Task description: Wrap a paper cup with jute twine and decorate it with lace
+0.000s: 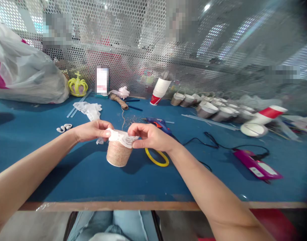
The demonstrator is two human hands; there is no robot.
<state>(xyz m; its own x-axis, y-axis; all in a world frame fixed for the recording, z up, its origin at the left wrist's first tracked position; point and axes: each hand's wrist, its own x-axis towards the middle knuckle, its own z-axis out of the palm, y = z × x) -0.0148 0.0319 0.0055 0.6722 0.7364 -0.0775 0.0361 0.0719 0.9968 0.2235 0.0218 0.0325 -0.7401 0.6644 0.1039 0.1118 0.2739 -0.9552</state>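
Note:
A twine-wrapped cup (119,154) hangs between my hands above the blue table, its rim tilted slightly. White lace trim (121,138) lies across the cup's upper edge. My left hand (94,130) pinches the lace at the left side of the rim, thumb in front. On the right side, my right hand (149,135) grips the lace's other end between thumb and curled fingers. A strand of twine runs behind the cup toward a twine roll (119,101). Just beyond my right hand lies a blue glue gun (158,124); a yellow ring-shaped handle (157,159) shows beneath the wrist.
A purple power strip (257,165) with a black cord lies to the right. Several wrapped cups (206,109) line the back right, near stacked paper cups (161,89). At left are crumpled lace (88,109), a yellow crown-shaped ornament (77,85) and a large plastic bag (25,70).

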